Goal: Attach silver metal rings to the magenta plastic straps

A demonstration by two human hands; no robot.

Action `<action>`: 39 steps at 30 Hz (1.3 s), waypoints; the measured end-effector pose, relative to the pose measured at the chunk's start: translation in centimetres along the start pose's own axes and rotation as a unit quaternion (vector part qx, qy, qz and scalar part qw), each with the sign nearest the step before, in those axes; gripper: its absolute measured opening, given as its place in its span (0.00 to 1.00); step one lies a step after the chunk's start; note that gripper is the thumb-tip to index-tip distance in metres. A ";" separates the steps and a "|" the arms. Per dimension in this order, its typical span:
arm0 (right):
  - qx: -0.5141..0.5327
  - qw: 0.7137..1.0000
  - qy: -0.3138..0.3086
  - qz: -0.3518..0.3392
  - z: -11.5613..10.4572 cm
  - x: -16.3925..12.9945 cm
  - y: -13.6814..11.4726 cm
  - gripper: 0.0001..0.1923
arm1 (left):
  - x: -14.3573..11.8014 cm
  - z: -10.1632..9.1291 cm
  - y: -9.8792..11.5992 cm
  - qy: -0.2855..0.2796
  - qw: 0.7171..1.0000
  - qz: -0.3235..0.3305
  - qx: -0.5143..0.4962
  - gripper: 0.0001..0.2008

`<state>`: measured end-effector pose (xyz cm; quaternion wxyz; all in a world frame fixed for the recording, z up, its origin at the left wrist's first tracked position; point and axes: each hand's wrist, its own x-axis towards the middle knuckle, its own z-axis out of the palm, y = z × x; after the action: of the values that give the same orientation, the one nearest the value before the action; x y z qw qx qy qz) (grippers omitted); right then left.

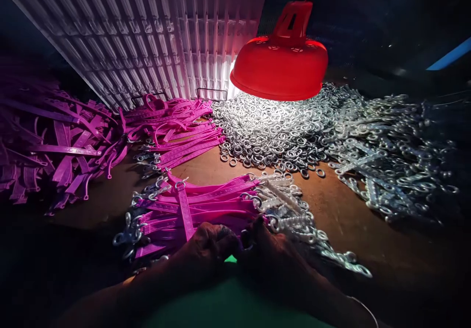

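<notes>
My left hand (pixel 211 242) is closed at the near edge of a pile of pink straps. One pink strap (pixel 185 210) with a metal ring at its far end runs down to its fingers, and a dim purple piece shows at the fingertips. Close beside it, my right hand (pixel 265 244) is also closed, its fingertips nearly meeting the left ones. Shadow hides what it grips; something dark and ring-like shows there. Under and beyond both hands lies the pile of pink straps (pixel 217 190), with metal fittings at both ends. Silvery metal pieces (pixel 294 215) spread out beside my right hand.
A red lamp (pixel 281 68) hangs low over a heap of metal rings (pixel 272 127). More metal pieces (pixel 390 156) lie at right, loose pink straps (pixel 69 146) at left. A ribbed panel (pixel 147 34) stands behind the brown table (pixel 198 168).
</notes>
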<state>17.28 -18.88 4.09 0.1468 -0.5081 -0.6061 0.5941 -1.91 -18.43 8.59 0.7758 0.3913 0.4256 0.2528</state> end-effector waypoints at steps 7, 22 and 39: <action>-0.056 0.994 -0.006 -0.099 0.7 -0.4 -0.7 0.18 | -0.5 0.2 -0.7 0.042 0.983 0.102 0.145 0.20; -0.269 0.944 -0.128 -0.141 -0.7 0.1 -2.1 0.13 | 1.6 -1.3 -2.9 -0.036 0.999 -0.011 -0.033 0.21; -0.155 0.971 -0.046 -0.178 -0.7 0.0 0.2 0.11 | 1.2 -2.2 -0.7 0.003 0.999 0.013 0.048 0.14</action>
<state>17.91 -18.55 4.07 0.1411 -0.3804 -0.7779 0.4798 -3.17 -17.10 6.79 0.7512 0.4329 0.4347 0.2435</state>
